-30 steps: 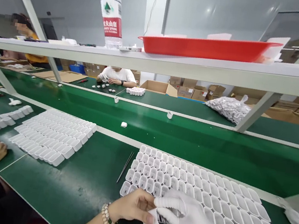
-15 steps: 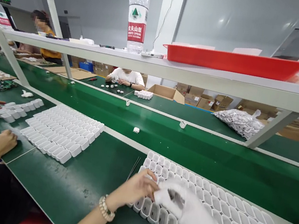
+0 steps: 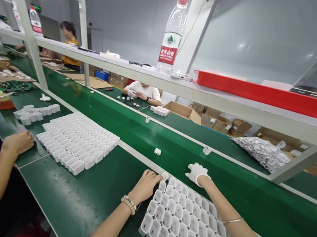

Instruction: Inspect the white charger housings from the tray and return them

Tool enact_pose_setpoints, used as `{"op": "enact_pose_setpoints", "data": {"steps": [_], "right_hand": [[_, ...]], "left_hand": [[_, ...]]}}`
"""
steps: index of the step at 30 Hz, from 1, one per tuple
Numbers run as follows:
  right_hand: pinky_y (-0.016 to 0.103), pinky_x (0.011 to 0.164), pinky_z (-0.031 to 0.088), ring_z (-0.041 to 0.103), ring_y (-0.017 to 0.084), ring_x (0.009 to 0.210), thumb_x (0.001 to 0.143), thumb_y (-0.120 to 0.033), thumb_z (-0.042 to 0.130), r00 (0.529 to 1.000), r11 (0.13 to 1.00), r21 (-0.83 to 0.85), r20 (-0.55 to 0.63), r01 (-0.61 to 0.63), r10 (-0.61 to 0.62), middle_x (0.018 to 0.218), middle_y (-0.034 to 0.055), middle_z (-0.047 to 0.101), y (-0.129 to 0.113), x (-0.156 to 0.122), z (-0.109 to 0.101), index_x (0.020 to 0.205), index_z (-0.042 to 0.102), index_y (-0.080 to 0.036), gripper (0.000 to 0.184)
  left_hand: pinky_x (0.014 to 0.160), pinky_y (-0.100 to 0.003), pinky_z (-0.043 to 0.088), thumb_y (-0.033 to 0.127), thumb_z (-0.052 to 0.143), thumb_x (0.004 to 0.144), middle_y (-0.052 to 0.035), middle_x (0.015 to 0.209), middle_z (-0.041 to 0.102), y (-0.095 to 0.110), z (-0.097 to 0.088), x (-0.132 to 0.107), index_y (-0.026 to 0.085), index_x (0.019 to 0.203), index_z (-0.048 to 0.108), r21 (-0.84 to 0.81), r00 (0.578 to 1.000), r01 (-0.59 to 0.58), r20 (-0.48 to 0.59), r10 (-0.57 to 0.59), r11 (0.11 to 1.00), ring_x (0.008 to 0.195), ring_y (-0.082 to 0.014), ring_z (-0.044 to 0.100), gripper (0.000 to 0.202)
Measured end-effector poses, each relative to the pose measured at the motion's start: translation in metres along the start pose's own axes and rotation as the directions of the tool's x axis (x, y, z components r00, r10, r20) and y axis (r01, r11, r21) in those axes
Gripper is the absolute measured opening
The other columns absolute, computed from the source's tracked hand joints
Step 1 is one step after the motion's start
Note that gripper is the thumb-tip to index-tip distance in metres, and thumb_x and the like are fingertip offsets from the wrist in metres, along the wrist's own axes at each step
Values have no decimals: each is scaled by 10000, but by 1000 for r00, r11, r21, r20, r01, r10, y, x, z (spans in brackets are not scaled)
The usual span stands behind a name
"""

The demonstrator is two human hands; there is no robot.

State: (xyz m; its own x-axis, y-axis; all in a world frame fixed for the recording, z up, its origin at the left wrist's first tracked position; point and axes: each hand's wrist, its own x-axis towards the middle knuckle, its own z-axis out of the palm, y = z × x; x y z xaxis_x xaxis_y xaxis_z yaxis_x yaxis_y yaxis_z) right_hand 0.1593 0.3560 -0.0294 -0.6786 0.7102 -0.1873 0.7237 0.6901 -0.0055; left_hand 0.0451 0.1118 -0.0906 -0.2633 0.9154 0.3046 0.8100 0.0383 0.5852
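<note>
At the far left corner of the block of cups (image 3: 184, 231), the left hand (image 3: 145, 186), fingers curled, touches the left side of the corner cup (image 3: 164, 176); whether it grips, I cannot tell. Beyond the block's far edge, the gloved right hand (image 3: 197, 174), farther from that cup, spreads its fingers, seemingly holding nothing.
</note>
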Motion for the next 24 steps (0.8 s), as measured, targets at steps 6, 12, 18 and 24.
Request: {"op": "enact_pose_setpoints", "data": {"steps": [6,12,18,24], "right_hand": [[506,1018,512,586,271,1206,955,-337,637,982,967,171,-21,188,-188,1399,118,556,-49,46,10,1336,567,-193,413],[438,920,570,655,219,1056,965,-345,629,941,864,372,-124,339,-316,1227,92,656,-87,60,15,1211,634,-173,300],[341,752,589,666,159,832,962,-367,633,884,727,503,-251,468,-395,1007,46,689,-87,41,7,1075,655,-141,253],[327,736,565,630,141,761,906,-199,646,812,602,545,-403,584,-423,878,6,644,-63,-18,-6,1049,606,-147,157]], "left_hand": [[990,-454,437,30,436,917,-25,852,600,-9,7,3,213,913,568,-16,989,62,-134,-63,998,903,-232,568,225],[916,-452,475,159,437,977,-40,852,608,-12,0,-2,213,859,540,-110,948,54,-308,-85,993,875,-243,577,166],[850,-417,525,343,364,1044,-68,908,608,-7,-10,-4,208,949,526,-293,908,-17,-406,-108,956,901,-241,598,231],[918,-404,554,444,479,1015,-89,1049,620,12,-23,-18,210,1131,526,-476,905,-114,-411,-106,872,985,-224,647,265]]}}
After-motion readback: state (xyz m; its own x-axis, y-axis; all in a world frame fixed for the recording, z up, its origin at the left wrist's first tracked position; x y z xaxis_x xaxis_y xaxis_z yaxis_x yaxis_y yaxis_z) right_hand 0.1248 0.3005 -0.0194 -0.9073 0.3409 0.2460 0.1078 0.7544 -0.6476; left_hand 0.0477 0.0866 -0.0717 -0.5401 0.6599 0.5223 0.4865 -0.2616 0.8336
